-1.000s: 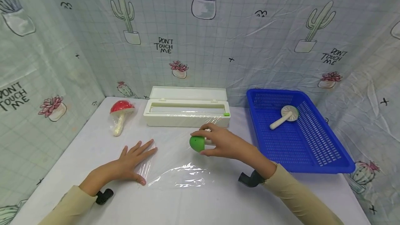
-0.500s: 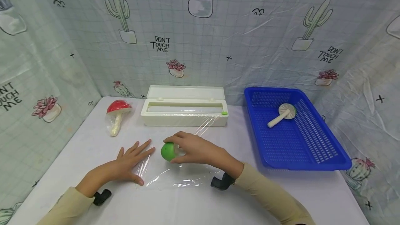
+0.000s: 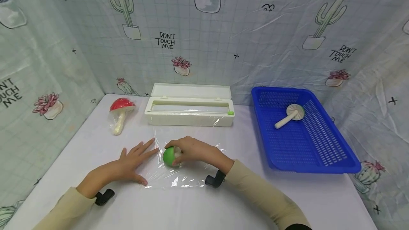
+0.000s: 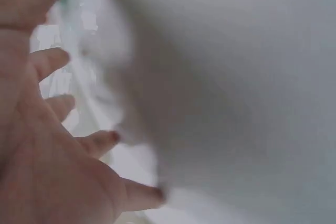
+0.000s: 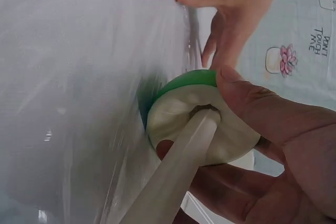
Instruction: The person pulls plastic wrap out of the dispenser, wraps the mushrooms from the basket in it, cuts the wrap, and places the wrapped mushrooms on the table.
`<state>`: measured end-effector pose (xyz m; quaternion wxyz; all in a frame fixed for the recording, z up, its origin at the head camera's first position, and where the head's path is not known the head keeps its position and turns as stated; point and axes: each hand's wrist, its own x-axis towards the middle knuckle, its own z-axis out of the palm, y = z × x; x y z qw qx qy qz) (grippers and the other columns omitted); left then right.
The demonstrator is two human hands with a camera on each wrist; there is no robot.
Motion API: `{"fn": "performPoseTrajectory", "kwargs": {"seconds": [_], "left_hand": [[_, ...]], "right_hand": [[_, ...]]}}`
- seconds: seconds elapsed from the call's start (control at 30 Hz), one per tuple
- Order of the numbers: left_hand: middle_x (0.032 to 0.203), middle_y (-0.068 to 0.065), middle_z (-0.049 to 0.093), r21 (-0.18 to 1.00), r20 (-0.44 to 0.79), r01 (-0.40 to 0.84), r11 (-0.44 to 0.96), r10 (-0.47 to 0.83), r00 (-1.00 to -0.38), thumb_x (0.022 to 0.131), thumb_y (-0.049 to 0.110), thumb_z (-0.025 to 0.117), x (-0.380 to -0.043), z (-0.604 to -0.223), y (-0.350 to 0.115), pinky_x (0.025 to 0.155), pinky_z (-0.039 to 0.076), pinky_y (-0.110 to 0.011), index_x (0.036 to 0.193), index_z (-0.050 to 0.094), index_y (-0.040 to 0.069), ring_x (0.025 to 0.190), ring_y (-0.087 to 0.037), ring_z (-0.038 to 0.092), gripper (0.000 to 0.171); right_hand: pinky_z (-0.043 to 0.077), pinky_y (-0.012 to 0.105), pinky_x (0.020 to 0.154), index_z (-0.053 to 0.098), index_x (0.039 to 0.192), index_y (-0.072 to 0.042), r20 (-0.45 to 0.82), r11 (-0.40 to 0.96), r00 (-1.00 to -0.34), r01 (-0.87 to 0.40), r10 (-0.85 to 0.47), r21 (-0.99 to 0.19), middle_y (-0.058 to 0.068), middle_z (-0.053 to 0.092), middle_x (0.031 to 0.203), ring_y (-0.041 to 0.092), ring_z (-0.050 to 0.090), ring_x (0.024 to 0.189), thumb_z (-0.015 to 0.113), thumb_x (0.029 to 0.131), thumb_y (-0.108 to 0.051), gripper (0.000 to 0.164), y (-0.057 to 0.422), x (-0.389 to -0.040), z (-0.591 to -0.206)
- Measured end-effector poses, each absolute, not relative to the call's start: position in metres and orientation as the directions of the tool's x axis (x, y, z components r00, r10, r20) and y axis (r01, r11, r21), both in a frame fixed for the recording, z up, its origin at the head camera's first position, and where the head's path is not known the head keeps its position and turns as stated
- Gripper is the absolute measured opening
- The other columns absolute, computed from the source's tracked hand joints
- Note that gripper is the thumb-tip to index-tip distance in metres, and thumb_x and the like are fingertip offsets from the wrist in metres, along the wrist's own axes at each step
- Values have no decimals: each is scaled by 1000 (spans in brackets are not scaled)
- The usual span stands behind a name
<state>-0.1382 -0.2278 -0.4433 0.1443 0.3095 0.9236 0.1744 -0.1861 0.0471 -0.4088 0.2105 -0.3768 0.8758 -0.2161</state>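
Note:
My right hand [image 3: 195, 151] grips a toy mushroom with a green cap [image 3: 169, 156] by its cap, low over a sheet of clear plastic wrap [image 3: 179, 182]. In the right wrist view the pale stem [image 5: 176, 163] points toward the camera, and thumb and fingers hold the cap's rim. My left hand [image 3: 129, 166] lies with spread, straight fingers on the left edge of the wrap. Behind the hands stands a white wrap dispenser [image 3: 188, 119], its lid raised.
A red-capped mushroom [image 3: 121, 113] in clear wrap lies at the back left. On the right, a blue basket [image 3: 314, 166] holds another mushroom [image 3: 289, 116] with a pale stem. A patterned sheet [image 3: 236, 27] forms the walls behind the white table [image 3: 179, 208].
My right hand has carried the green mushroom leftward and slightly toward me, close to the left hand. The wrap looks more wrinkled around it. My left hand stays in place.

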Motion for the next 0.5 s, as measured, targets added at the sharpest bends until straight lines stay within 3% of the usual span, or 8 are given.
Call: {"fn": "performPoseTrajectory", "kwargs": {"seconds": [0.1, 0.2, 0.3, 0.4, 0.5], "left_hand": [[164, -18, 16, 426, -101, 567, 705, 660, -744, 65, 56, 88, -133, -438, -222, 94, 34, -83, 149, 46, 10, 136, -58, 35, 104], [153, -24, 27, 447, -90, 566, 692, 664, -742, 63, 45, 94, -123, -432, -211, 91, 48, -68, 134, 53, 6, 125, -52, 48, 90], [143, -23, 34, 429, -113, 524, 736, 619, -777, 62, 27, 97, -109, -430, -198, 85, 53, -55, 124, 53, 9, 109, -43, 55, 77], [132, -21, 42, 389, -57, 528, 755, 592, -804, 61, 8, 97, -94, -433, -185, 76, 54, -45, 119, 54, 9, 90, -31, 56, 73], [126, -15, 43, 426, 18, 522, 739, 570, -822, 61, -9, 91, -80, -437, -174, 63, 52, -31, 118, 55, 9, 77, -19, 56, 70]], "right_hand": [[48, 19, 72, 61, 138, -20, -204, 599, -611, -557, -764, -575, -7, 67, 95, 7, 59, 77, 85, 84, -27, 60, 52, -188, -407], [49, 20, 71, 61, 139, -20, -207, 596, -611, -545, -764, -589, -6, 68, 97, 8, 61, 74, 85, 85, -28, 60, 55, -190, -405], [50, 21, 74, 61, 139, -21, -217, 606, -617, -535, -756, -589, -6, 69, 104, 7, 63, 78, 85, 85, -29, 60, 57, -192, -404], [50, 21, 78, 60, 140, -22, -225, 603, -613, -525, -758, -600, -6, 69, 113, 6, 64, 82, 84, 86, -29, 59, 57, -193, -404], [50, 21, 78, 60, 140, -22, -231, 598, -603, -526, -764, -605, -5, 69, 117, 6, 64, 83, 83, 86, -30, 59, 57, -193, -405]]}}
